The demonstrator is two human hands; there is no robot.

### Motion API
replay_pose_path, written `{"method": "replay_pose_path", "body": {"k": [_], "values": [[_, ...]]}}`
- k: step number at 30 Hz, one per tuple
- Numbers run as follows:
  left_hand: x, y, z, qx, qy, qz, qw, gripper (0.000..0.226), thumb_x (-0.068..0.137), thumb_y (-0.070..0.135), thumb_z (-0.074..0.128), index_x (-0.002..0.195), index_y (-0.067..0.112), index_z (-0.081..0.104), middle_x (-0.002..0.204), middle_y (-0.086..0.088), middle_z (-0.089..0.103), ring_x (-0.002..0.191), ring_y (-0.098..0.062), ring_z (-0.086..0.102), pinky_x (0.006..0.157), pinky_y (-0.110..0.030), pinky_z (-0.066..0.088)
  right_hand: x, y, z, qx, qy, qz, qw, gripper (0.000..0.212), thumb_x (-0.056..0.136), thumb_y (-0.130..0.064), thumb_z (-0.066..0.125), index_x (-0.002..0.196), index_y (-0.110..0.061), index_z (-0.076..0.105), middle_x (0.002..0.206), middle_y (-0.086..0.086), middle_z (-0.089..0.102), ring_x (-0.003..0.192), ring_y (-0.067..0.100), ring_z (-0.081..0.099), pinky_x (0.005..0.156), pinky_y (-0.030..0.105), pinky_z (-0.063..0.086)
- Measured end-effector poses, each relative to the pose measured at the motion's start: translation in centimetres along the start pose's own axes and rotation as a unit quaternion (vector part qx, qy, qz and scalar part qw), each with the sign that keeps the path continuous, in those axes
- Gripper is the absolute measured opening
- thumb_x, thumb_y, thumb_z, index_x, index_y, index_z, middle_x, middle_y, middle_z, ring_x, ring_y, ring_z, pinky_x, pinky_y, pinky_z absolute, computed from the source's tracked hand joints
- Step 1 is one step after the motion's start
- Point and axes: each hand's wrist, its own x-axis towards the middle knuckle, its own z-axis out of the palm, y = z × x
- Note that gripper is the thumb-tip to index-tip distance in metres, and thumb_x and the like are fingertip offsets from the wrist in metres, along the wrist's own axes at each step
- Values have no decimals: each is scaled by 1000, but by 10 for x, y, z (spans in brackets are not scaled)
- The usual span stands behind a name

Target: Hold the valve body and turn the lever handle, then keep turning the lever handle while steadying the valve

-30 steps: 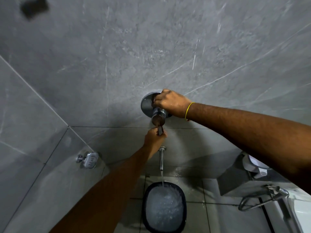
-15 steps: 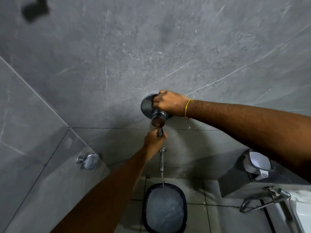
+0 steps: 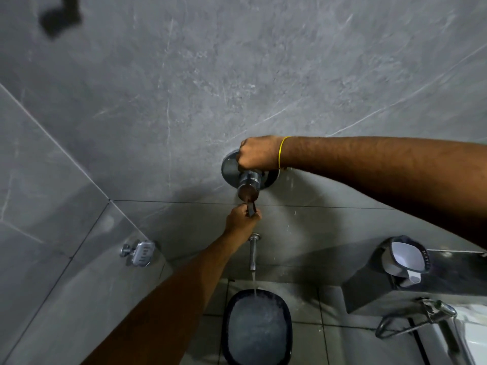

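A round chrome wall valve (image 3: pixel 228 169) sits on the grey marble wall, with a chrome knob body (image 3: pixel 249 185) sticking out of it. My right hand (image 3: pixel 257 155), a yellow band at its wrist, grips the upper part of the valve. My left hand (image 3: pixel 241 219) reaches up from below and pinches the small dark lever (image 3: pixel 251 208) hanging under the knob. Below them a chrome spout (image 3: pixel 253 252) lets a thin stream of water fall into a dark blue bucket (image 3: pixel 257 326) that is nearly full.
A chrome soap dish (image 3: pixel 139 252) is fixed to the left wall. At the right, a grey ledge holds a dark mug (image 3: pixel 405 258). A chrome health-faucet sprayer with hose (image 3: pixel 432 313) hangs beside a white toilet edge (image 3: pixel 471 346). A dark fixture (image 3: pixel 59 17) shows at top left.
The water stream has thinned from a full flow to a trickle. Both hands stay on the valve and lever, and the view has shifted slightly.
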Motion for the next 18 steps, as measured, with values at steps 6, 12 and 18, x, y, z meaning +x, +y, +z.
{"method": "replay_pose_path", "body": {"k": [6,12,18], "values": [[1,-1,1,14,8,5,1000,24,93,33,65,102,11,68,106,-14,76,98,-30,74,91,-48,61,5,3,-6,-1,-17,-16,1000,5,79,-6,70,82,-10,70,89,15,75,84,40,72,75,43,61],[0,0,0,18,3,12,1000,9,93,33,66,94,24,64,108,-10,75,99,-28,73,95,-50,60,2,1,-8,-33,-22,-20,999,7,78,-3,71,83,-8,70,90,15,76,87,41,72,73,42,61],[-2,2,-2,25,-10,6,1000,21,96,33,64,106,15,65,112,-13,73,103,-29,72,97,-50,59,-6,-13,18,-136,68,-47,987,8,80,-14,66,78,-19,72,81,6,75,75,29,72,73,34,55]]}}
